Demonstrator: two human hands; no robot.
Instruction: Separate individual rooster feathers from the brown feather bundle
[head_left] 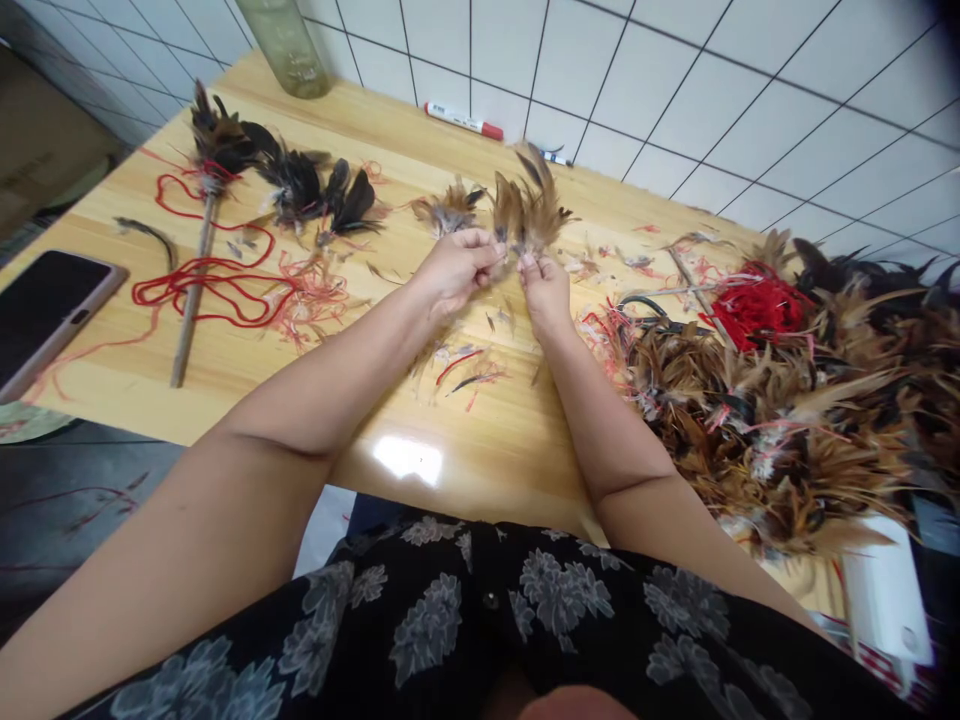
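Observation:
Both hands meet above the middle of the wooden table (480, 450). My left hand (454, 268) pinches the base of a small bunch of brown feathers (529, 205) that fans upward. My right hand (544, 285) grips the same bunch from below, fingers closed on the quills. A big heap of brown and black feathers (787, 420) lies to the right, with a wad of red string (757, 305) on it. At the left lies a stick with dark feathers tied to its top (199, 240), wound about by loose red cord (217, 285).
A phone (45, 315) lies at the table's left edge. A red-capped marker (465, 121) and a green bottle (289, 45) stand near the tiled wall. Scissors (645, 310) lie partly under the heap. Feather scraps and string bits litter the tabletop. A white object (889, 600) sits lower right.

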